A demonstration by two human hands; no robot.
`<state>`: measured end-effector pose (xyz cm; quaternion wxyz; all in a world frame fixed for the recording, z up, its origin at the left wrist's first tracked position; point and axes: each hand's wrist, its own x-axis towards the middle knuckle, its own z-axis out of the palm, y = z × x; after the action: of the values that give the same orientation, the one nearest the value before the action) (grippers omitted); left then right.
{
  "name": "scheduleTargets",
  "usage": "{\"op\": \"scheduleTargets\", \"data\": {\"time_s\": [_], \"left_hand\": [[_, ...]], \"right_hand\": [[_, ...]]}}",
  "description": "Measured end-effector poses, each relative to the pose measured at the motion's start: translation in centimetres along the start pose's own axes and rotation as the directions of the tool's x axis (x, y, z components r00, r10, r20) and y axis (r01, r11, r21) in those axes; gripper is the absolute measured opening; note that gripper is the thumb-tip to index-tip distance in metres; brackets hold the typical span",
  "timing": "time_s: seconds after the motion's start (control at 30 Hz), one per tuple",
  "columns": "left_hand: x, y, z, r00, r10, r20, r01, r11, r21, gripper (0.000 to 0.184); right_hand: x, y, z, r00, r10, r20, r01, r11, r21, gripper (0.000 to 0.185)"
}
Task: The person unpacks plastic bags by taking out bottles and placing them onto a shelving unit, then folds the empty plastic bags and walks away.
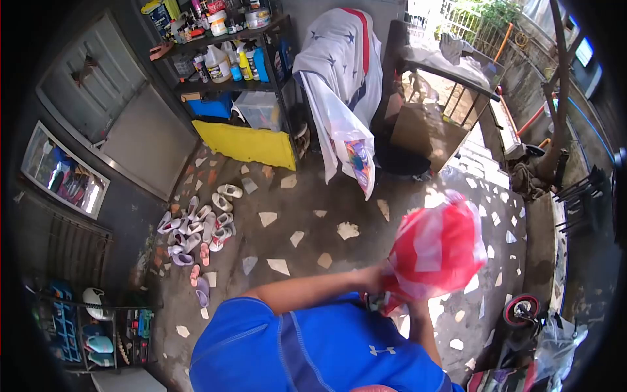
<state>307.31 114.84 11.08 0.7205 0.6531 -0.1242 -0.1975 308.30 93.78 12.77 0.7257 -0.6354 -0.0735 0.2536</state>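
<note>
A bunched red-and-white cloth (436, 245) is held up in front of my body, blurred by motion. My left hand (377, 277) grips its lower left side, the forearm reaching across from the left. Below the cloth, my right hand (418, 306) holds its underside. Folds of the fabric hide most of the fingers on both hands. A small patterned bit of fabric (377, 302) shows between the hands.
Several shoes (196, 228) lie on the stone-chip floor at left. Ahead stand a loaded shelf (225, 85), a yellow panel (245, 145), and a draped white cover (336, 59). A metal-railed gate (457, 98) is at back right, a small wheel (521, 310) at lower right.
</note>
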Motion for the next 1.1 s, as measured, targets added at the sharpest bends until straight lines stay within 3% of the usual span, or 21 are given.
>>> {"op": "scheduleTargets", "data": {"time_s": [0.1,0.17,0.2,0.27,0.33,0.37,0.4,0.43,0.47,0.5,0.53,0.57,0.6,0.67,0.7,0.73,0.8,0.87,0.93,1.0,1.1], "left_hand": [[3.5,-0.2,-0.1,0.995,-0.089,0.037,0.092,0.991,-0.096,0.076],[4.1,3.8,-0.4,0.967,-0.256,-0.008,0.236,0.899,-0.368,0.078],[4.5,4.5,-0.7,0.97,-0.14,-0.201,0.11,0.982,-0.154,0.083],[4.2,5.1,-0.9,0.873,0.169,-0.458,-0.013,0.946,0.324,0.094],[3.0,5.3,-1.8,0.636,0.544,-0.547,0.15,0.609,0.779,0.112],[2.4,6.1,-2.1,0.697,0.541,-0.471,0.197,0.487,0.851,0.113],[1.9,7.4,-2.3,0.754,0.526,-0.393,0.229,0.351,0.908,0.115],[1.8,8.2,-2.6,0.808,0.496,-0.318,0.246,0.206,0.947,0.117],[2.8,8.1,-2.9,0.774,0.592,-0.222,0.155,0.162,0.974,0.118],[3.6,7.7,-3.1,0.85,0.488,-0.196,0.129,0.168,0.977,0.119],[4.2,8.2,-3.4,0.91,0.38,-0.166,0.105,0.177,0.979,0.12],[4.4,8.9,-3.6,0.971,0.153,-0.185,0.11,0.405,0.908,0.118],[5.1,6.9,-5.1,0.979,-0.18,-0.093,0.182,0.589,0.787,0.119],[5.3,2.4,-6.9,0.991,-0.116,0.061,0.079,0.898,0.433,0.099],[5.6,-4.3,-7.8,0.946,-0.265,0.188,0.211,0.941,0.266,0.074],[6.1,-9.5,-8.3,0.867,-0.369,0.335,0.351,0.929,0.116,0.054],[4.1,-7.8,-7.7,0.888,-0.455,0.056,0.423,0.86,0.287,0.039],[1.8,-8.1,-7.3,0.991,-0.124,-0.048,0.125,0.992,0.016,0.041],[0.7,-10.2,-8.5,0.939,-0.303,-0.164,0.309,0.951,0.011,0.037],[-0.9,-9.2,-10.1,0.881,-0.402,-0.25,0.438,0.892,0.109,0.036],[-3.5,-9.4,-13.8,0.781,-0.163,-0.603,0.259,0.963,0.075,0.038]], "right_hand": [[3.9,-2.1,-3.0,0.992,0.019,-0.122,-0.012,0.998,0.058,0.053],[6.9,-2.8,-5.8,0.975,0.025,-0.223,0.013,0.986,0.169,0.04],[8.9,-2.5,-7.7,0.964,0.018,-0.266,0.052,0.966,0.254,0.034],[13.6,-1.4,-11.7,0.933,0.011,-0.359,0.151,0.895,0.42,0.03],[16.2,-2.7,-14.2,0.884,-0.038,-0.466,0.167,0.957,0.239,0.027],[16.3,-5.3,-13.8,0.96,-0.033,-0.277,0.005,0.995,-0.104,0.027],[16.3,-8.1,-13.1,0.995,0.042,-0.089,-0.078,0.886,-0.457,0.027],[17.0,-8.7,-12.2,0.969,-0.019,0.248,0.179,0.746,-0.642,0.027],[16.4,-10.6,-10.2,0.901,0.296,0.316,-0.034,0.776,-0.63,0.034],[15.8,-12.5,-8.2,0.736,0.579,0.35,-0.231,0.701,-0.675,0.042],[14.9,-11.8,-7.5,0.717,0.43,0.548,0.093,0.72,-0.687,0.049],[15.1,-10.1,-7.1,0.656,0.188,0.731,0.393,0.742,-0.544,0.048],[15.7,-8.8,-7.2,0.503,-0.045,0.863,0.647,0.682,-0.341,0.046],[17.4,-9.4,-7.2,0.511,0.407,0.757,0.217,0.791,-0.572,0.045],[18.4,-9.6,-6.9,0.436,0.607,0.665,-0.005,0.741,-0.672,0.045],[18.8,-8.7,-7.3,0.471,0.632,0.616,0.004,0.696,-0.718,0.043],[18.2,-5.5,-9.4,0.551,0.658,0.513,0.019,0.604,-0.797,0.041],[15.7,-4.3,-9.6,0.718,0.576,0.392,-0.234,0.73,-0.643,0.042],[15.6,-0.3,-10.6,0.842,0.42,0.34,-0.224,0.844,-0.488,0.046],[16.7,0.7,-8.8,0.839,0.383,0.387,-0.23,0.894,-0.385,0.052],[23.8,-1.7,-0.9,0.658,0.441,0.611,-0.189,0.882,-0.432,0.064]]}}
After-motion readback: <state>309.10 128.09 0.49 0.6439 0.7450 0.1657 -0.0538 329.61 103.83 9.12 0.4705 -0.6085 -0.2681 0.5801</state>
